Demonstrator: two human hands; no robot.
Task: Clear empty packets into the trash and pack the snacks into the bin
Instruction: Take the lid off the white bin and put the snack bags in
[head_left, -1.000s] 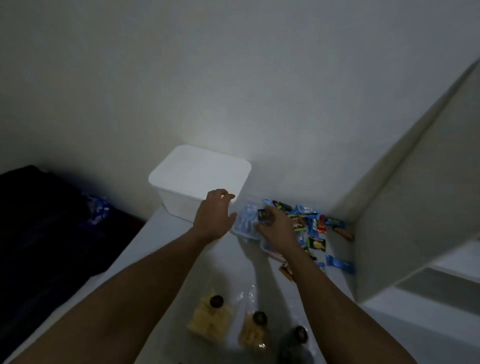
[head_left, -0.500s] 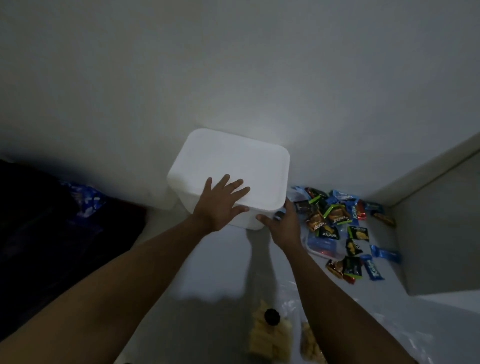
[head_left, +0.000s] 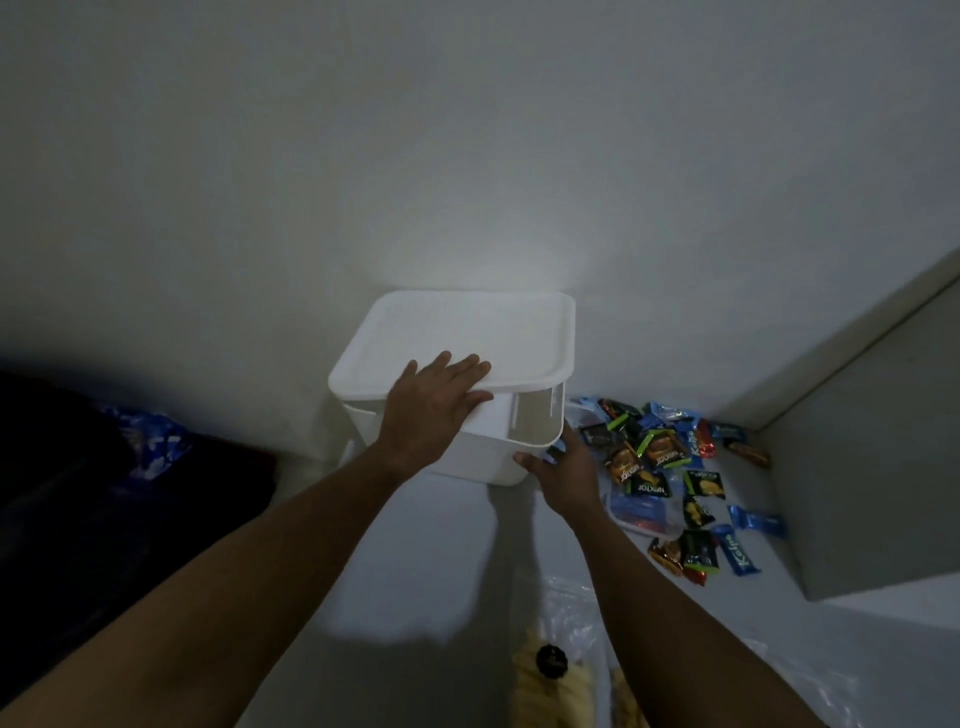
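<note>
White square plastic bin against the wall on the pale surface, its white lid shifted back under the flat, spread left hand, right hand spread against its near right corner, Nextar and Kelpo snack packets scattered beside it toward the right corner

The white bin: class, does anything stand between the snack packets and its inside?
Yes. The lid partly covers the white bin; it is lifted at the near right corner only. The left hand rests on it. The snack packets lie on the surface to the bin's right, beside the right hand.
</note>
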